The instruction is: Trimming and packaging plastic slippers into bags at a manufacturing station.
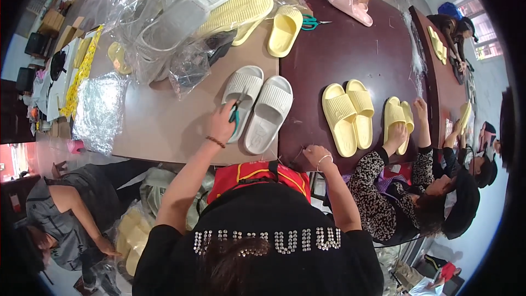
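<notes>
A pair of grey slide slippers lies side by side on the table in front of me. My left hand (221,126) grips scissors (234,116) with teal handles. Their blades lie over the strap of the left grey slipper (247,81); whether they touch it I cannot tell. Right of it rests the right grey slipper (269,111), which neither hand holds. Down at the table's near edge is my right hand (316,157), its fingers curled closed; anything in them is too small to make out.
Grey and yellow slippers in clear plastic (175,19) pile up at the far left. A yellow slipper (285,32) and other teal-handled scissors (311,22) lie beyond. Yellow slippers (348,118) stand to the right, where a co-worker's hand (396,134) touches another pair. Across the table, someone handles pink slippers (350,6).
</notes>
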Tool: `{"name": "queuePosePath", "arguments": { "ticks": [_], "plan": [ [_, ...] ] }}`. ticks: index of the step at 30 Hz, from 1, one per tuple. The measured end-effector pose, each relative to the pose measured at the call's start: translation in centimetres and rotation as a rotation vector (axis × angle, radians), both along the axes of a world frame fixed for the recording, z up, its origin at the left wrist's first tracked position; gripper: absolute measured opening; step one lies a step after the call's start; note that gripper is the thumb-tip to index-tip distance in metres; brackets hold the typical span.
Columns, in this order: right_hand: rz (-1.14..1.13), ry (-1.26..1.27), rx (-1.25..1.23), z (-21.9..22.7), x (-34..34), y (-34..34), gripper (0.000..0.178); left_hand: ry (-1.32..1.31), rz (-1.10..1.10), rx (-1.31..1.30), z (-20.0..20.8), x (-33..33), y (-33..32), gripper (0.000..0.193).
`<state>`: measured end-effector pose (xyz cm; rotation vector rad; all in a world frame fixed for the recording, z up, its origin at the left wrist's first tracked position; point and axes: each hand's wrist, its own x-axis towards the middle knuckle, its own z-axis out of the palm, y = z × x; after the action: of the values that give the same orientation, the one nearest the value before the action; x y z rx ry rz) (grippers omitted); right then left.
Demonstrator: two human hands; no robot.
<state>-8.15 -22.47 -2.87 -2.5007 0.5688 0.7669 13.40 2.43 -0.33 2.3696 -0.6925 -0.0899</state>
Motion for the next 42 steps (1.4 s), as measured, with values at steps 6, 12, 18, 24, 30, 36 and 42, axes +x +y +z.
{"name": "queuePosePath", "arguments": {
  "ticks": [6, 12, 18, 24, 30, 36, 42],
  "plan": [
    [-0.209, -0.318, 0.110, 0.7, 2.0, 2.1, 0.023, -0.033, 0.020, -0.111, -1.3, 0.0, -6.8, 0.030],
    [-0.014, -0.441, 0.049, -2.6, 2.1, 3.9, 0.021, 0.111, 0.157, 0.023, -1.3, -0.1, -10.0, 0.030],
    [0.019, -0.345, 0.383, -4.0, 3.8, 6.8, 0.024, -0.040, 0.192, -0.242, 2.0, 4.6, -9.4, 0.031],
    [0.199, -0.380, 0.059, 2.0, 5.8, 6.8, 0.022, 0.141, 0.077, -0.404, 4.5, 3.9, -13.3, 0.040],
    [-0.600, -0.941, 0.365, 4.9, 5.5, 1.9, 0.036, 0.012, 0.063, -0.289, 3.7, 2.1, -16.8, 0.040],
    [-1.165, -0.876, 0.830, 2.1, 4.9, -1.0, 0.041, -0.016, -0.015, -0.164, 2.9, 1.3, -20.7, 0.038],
    [-1.368, -0.618, 0.890, -1.8, 1.0, -4.8, 0.047, -0.117, -0.100, 0.147, 2.8, 1.3, -21.2, 0.038]
  ]
}}
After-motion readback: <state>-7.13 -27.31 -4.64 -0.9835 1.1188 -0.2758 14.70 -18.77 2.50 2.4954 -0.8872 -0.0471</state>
